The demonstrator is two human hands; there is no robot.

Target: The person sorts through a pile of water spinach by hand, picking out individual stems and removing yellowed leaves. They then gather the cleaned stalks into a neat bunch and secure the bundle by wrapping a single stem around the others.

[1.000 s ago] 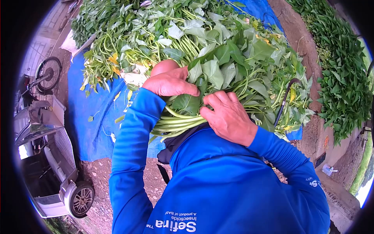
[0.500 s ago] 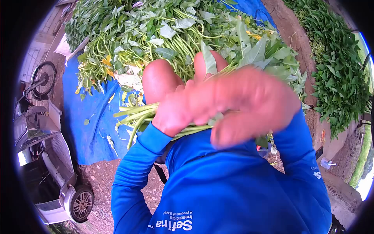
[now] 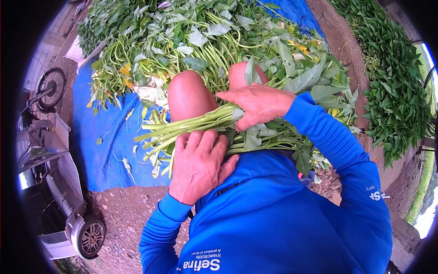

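Observation:
A bundle of water spinach (image 3: pixel 196 122) lies across my lap, its pale cut stems to the left and its leaves to the right. My left hand (image 3: pixel 198 160) has its fingers curled over the lower side of the stems. Farther right, my right hand (image 3: pixel 262 106) arches over the bundle, thumb and forefinger around its upper part. The undersides of the stems and some fingertips are hidden. Beyond my knees spreads a large heap of loose water spinach (image 3: pixel 205 50), with a few yellow leaves in it.
A blue tarp (image 3: pixel 102 150) lies under the heap, with scattered leaf scraps on it. More greens (image 3: pixel 397 91) are piled along the right. At the left stand a wheeled vehicle (image 3: pixel 64 205) and a spoked wheel (image 3: pixel 50 89). Gravelly ground (image 3: pixel 123 214) shows beside me.
My right hand was blurred and raised in front of the bundle; now it rests on the stems. My left hand has shifted slightly down, its fingers now visible over the stems.

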